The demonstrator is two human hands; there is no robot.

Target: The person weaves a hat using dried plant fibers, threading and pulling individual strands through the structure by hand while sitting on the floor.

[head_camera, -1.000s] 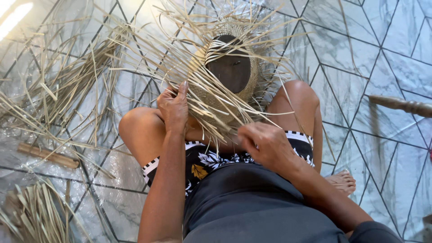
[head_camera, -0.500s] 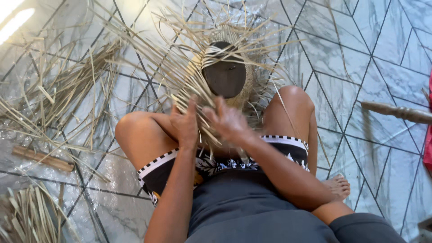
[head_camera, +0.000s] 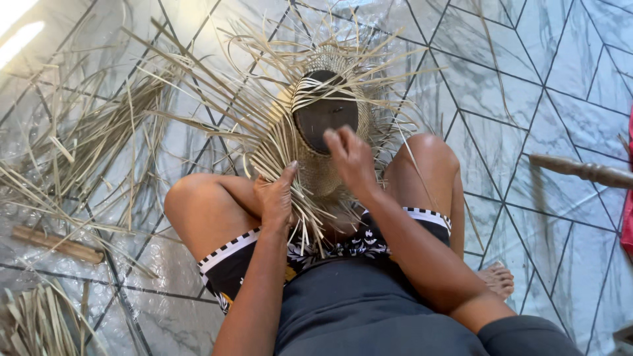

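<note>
A partly woven straw hat (head_camera: 316,173) rests between my knees, wrapped around a dark rounded form (head_camera: 325,117), with loose straw strips fanning out on all sides. My left hand (head_camera: 275,196) grips the hat's woven side and a bunch of strips at the lower left. My right hand (head_camera: 353,160) is raised over the dark form's lower edge, its fingertips pinched on a thin straw strip. I sit on the floor with my legs folded.
Loose straw strips (head_camera: 86,151) lie spread over the tiled floor at the left, with another bundle (head_camera: 39,323) at the bottom left. A short wooden stick (head_camera: 56,244) lies at the left. A turned wooden leg (head_camera: 583,170) lies at the right.
My right hand has risen from my lap to the hat's dark form. My left hand has shifted slightly to the right along the hat's side.
</note>
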